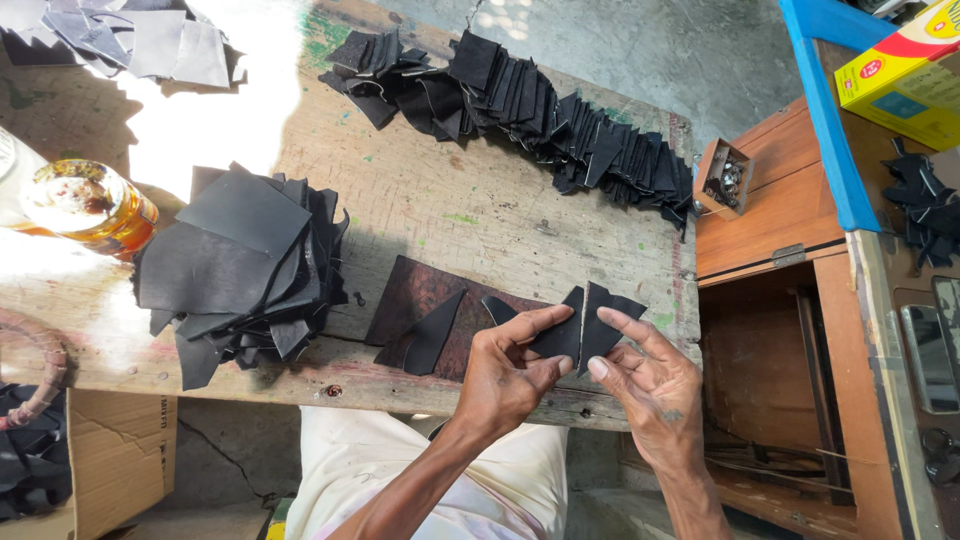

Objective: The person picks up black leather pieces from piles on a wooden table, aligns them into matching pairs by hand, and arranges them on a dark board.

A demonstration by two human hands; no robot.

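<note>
The worn, paint-flecked wooden surface (470,205) carries everything here. Along its far edge runs a long fanned row of black cut leather pieces (530,110), and at the left sits a heaped pile of larger black leather sheets (240,265) beside a glass jar of amber liquid (88,205). Near the front edge lies a dark brown flat board (420,300) with one black pointed leather piece (432,335) resting on it. Above that edge, the left hand (505,380) and right hand (650,385) each pinch one half of a small black pair of pointed leather pieces (585,325), thumb and fingertips clamped on them, edges meeting. The step looks like mating two pieces; next it seems to call for lining up their edges squarely.
</note>
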